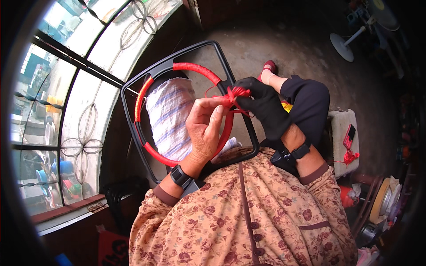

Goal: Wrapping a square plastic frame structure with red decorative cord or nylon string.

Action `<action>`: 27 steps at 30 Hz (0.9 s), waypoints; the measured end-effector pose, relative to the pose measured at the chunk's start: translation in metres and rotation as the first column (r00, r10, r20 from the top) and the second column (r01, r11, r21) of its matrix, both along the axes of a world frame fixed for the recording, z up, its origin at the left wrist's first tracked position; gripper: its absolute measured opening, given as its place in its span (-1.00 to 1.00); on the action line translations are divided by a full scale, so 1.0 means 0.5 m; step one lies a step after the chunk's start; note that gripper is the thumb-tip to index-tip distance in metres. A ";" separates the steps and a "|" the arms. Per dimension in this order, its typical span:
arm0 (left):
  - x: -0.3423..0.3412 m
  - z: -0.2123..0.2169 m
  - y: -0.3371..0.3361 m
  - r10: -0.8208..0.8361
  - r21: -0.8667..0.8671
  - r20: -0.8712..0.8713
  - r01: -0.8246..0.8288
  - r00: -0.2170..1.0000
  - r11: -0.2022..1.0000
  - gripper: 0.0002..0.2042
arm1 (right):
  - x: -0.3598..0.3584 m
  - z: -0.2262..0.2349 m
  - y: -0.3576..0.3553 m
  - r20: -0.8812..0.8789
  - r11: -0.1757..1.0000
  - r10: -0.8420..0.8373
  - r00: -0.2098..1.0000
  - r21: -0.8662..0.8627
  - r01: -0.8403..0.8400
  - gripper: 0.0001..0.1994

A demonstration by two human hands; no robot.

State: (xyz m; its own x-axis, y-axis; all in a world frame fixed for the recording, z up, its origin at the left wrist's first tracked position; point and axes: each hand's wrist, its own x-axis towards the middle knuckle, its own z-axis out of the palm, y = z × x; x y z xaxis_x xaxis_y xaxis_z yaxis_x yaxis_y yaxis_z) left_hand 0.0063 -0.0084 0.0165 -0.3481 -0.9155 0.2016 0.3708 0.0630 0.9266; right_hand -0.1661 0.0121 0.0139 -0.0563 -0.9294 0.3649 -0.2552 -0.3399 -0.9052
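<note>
Your left hand (205, 128) pinches the ring (156, 155) at its right side, grip tight on the red-wrapped rim. Your right hand (262, 104) (black glove on) holds a bunch of red cord (236, 94), fingers closed around it, just beside the left fingertips. The ring sits inside a black frame (128, 111) propped against your lap, with a striped cloth (168, 115) behind it.

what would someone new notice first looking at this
The eye lands on the red-wrapped ring set inside a black frame at the centre. On its right side the bare left hand and the black-gloved right hand meet, pinching red cord. Behind the ring lies a blue-striped white sack, and a curved window fills the left.
</note>
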 end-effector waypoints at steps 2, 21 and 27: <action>0.003 0.000 -0.007 0.178 -0.070 0.105 -0.171 0.978 0.983 -0.93 | -0.026 -0.008 0.002 0.639 0.998 -0.052 0.768 0.063 0.015 -0.80; 0.007 -0.050 -0.015 -0.240 0.457 -0.020 0.222 0.971 0.861 -0.85 | -0.064 0.002 0.099 0.506 0.867 -0.262 0.822 0.497 -0.029 -0.80; 0.008 -0.045 -0.027 -0.209 0.543 -0.062 0.209 0.976 0.813 -0.83 | -0.076 -0.032 0.102 0.394 0.698 -0.078 0.916 0.677 -0.232 -0.77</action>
State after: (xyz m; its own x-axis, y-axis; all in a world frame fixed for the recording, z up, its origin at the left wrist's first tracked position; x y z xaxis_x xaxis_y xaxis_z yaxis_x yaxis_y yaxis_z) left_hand 0.0104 -0.0220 -0.0059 -0.5436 -0.7812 -0.3071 0.3165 -0.5296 0.7870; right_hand -0.2042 0.0632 -0.0022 0.0440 -0.9041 -0.4250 0.1424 0.4267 -0.8931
